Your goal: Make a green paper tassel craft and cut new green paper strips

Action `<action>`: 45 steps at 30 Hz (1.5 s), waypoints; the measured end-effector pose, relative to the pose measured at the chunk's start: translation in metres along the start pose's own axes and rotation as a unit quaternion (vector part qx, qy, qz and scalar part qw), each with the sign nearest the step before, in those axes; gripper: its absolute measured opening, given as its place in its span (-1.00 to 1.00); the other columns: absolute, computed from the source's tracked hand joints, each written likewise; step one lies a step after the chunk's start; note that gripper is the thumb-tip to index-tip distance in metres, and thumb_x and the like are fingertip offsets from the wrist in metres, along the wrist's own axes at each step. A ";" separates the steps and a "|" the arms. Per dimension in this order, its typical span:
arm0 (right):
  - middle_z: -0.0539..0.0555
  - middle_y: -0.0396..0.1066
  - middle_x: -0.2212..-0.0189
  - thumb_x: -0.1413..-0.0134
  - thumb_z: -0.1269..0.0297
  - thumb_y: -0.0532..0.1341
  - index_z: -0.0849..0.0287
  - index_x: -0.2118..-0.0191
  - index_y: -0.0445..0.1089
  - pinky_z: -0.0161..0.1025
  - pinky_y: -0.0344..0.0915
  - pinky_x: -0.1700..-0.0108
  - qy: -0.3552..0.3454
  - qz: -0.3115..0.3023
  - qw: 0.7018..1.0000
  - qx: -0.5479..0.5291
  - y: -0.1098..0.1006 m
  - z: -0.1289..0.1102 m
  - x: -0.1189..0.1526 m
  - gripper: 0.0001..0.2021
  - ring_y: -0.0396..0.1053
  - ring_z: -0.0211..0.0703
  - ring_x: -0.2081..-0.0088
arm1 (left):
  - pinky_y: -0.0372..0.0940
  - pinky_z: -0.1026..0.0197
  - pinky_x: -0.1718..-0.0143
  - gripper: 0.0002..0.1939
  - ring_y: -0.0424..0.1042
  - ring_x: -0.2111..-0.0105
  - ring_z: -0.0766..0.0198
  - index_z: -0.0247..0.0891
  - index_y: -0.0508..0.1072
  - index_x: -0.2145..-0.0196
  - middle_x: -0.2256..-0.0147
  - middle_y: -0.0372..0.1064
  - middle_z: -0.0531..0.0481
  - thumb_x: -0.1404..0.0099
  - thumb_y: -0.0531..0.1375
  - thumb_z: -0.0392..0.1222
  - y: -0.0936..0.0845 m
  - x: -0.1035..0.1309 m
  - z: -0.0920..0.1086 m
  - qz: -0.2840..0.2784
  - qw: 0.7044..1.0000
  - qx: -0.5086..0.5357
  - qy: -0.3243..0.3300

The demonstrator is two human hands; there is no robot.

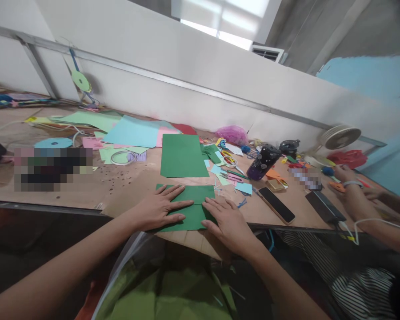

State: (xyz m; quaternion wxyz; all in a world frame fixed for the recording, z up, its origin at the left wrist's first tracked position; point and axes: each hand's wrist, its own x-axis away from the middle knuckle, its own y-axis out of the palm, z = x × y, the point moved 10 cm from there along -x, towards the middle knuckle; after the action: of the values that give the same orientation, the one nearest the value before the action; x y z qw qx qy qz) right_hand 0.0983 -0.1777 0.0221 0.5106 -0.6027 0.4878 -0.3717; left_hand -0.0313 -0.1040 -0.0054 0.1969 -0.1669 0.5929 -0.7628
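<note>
A green paper (197,195) with a crease or edge across its middle lies at the table's front edge, on a piece of brown cardboard. My left hand (160,206) rests flat on its left part with the fingers spread. On the right part lies my right hand (225,220), its fingers stretched out over the paper's edge. Neither hand grips anything. Just beyond the hands is a larger green sheet (183,155), flat on the table.
Coloured papers (133,130) are piled at the back left. Right of centre are scissors (229,158), a dark tumbler (263,162), a phone (276,204) and a black power bank (325,207). Another person's hands and arms (360,200) reach in at the right, near a fan (340,137).
</note>
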 end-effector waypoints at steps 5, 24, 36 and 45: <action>0.17 0.06 -0.34 -0.30 -0.08 0.03 0.16 -0.35 0.08 0.14 -0.03 -0.32 -0.036 0.008 0.999 -0.012 0.008 -0.020 -0.013 -0.36 0.05 0.08 -0.33 | -0.26 -0.19 -0.31 -0.40 -0.21 -0.38 -0.07 0.21 0.03 -0.32 -0.40 -0.32 -0.03 -0.39 -0.09 0.30 -0.002 0.000 0.000 0.004 1.000 0.003 0.011; 0.12 0.32 -0.20 -0.30 0.01 0.08 0.09 -0.20 0.32 0.12 0.06 -0.24 -0.024 0.033 0.999 -0.004 -0.008 -0.012 -0.010 -0.55 0.23 0.08 -0.19 | -0.42 -0.22 -0.31 -0.44 -0.15 -0.37 0.00 0.30 -0.07 -0.32 -0.39 -0.30 0.09 -0.42 -0.09 0.25 -0.008 0.044 -0.021 -0.002 0.999 -0.023 -0.035; 0.03 0.02 -0.36 -0.36 0.03 0.00 0.04 -0.35 0.09 -0.03 -0.04 -0.35 -0.077 -0.022 0.993 -0.090 0.014 -0.007 -0.005 -0.48 -0.01 -0.10 -0.36 | -0.46 -0.17 -0.32 -0.42 -0.15 -0.37 0.00 0.27 -0.07 -0.33 -0.40 -0.29 0.08 -0.41 -0.07 0.24 -0.002 0.043 -0.026 0.017 0.999 -0.021 -0.029; 0.10 0.24 -0.26 -0.17 0.07 0.25 -0.01 -0.26 0.25 0.12 0.07 -0.26 -0.040 0.015 0.996 -0.083 -0.017 0.034 0.029 -0.46 0.12 0.08 -0.29 | -0.44 -0.20 -0.31 -0.44 -0.16 -0.37 -0.01 0.26 -0.04 -0.32 -0.39 -0.29 0.09 -0.42 -0.09 0.25 -0.005 0.043 -0.026 -0.001 0.999 0.001 -0.039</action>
State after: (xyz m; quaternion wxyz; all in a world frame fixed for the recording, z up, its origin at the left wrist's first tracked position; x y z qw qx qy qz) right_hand 0.1408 -0.1970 0.0302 0.4838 -0.6498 0.5050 -0.2978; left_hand -0.0815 -0.1025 -0.0062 0.2193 -0.1970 0.5839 -0.7564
